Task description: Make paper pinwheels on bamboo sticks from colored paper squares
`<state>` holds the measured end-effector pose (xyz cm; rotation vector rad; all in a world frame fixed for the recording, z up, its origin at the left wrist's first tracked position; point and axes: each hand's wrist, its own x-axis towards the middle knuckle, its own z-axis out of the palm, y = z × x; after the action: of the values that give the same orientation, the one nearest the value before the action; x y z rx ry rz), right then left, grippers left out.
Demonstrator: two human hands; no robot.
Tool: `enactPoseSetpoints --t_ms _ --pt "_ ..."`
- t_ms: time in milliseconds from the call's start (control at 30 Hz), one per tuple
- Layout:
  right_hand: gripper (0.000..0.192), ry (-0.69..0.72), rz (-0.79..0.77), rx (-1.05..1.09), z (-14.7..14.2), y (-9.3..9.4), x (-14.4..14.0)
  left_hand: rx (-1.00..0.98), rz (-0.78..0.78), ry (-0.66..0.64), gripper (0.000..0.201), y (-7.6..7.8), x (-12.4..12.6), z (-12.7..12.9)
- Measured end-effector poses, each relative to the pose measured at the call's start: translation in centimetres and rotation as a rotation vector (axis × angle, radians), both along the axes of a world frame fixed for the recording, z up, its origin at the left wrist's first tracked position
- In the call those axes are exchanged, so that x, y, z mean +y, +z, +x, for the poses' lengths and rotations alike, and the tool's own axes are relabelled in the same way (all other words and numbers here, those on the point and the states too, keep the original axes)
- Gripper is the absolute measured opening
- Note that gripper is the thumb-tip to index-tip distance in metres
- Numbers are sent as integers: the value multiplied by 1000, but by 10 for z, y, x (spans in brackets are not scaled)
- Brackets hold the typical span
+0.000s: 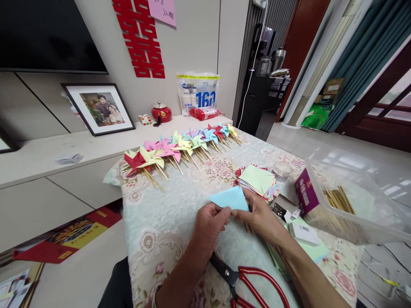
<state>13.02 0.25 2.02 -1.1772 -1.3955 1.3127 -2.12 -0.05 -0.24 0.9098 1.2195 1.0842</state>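
Left hand: pinches one blue sheet.
Right hand: pinches same sheet.
Scissors: one, near.
Pinwheels: row, far; count unclear.

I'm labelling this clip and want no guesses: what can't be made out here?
Head view:
- Scissors: blades hidden under the left forearm, handles cut by the bottom edge.
- Blue paper: near edge covered by the left hand and right hand.
- Sticks: blurred by the plastic box.
- Pink note: cut off at the top.

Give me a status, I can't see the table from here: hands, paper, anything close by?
Left hand and right hand both pinch the blue paper, folded. Paper stack just beyond. Red scissors beneath the forearms.
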Motion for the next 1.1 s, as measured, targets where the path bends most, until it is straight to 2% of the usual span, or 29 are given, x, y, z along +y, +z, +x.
enactPoseSetpoints --t_ms 167,300,533,667,867,1033,1100 --pt "28 1 1 30 1 -2 2 -1 -5 12 22 1 0 1" --pt "42 42 -52 113 0 -2 2 7 3 48 22 0 1 0" --pt "59 25 -98 145 2 -3 2 -102 47 63 30 -3 1 -2" --pt "60 39 -117 169 1 -3 2 -101 51 95 32 -3 1 -3" --pt "61 1 -107 145 2 -5 2 -134 16 45 31 -2 1 -2" --pt "51 124 -92 135 3 -7 2 -181 -7 75 26 3 2 -5" --pt "49 101 -91 72 4 -7 2 -220 -42 76 25 6 3 -9"
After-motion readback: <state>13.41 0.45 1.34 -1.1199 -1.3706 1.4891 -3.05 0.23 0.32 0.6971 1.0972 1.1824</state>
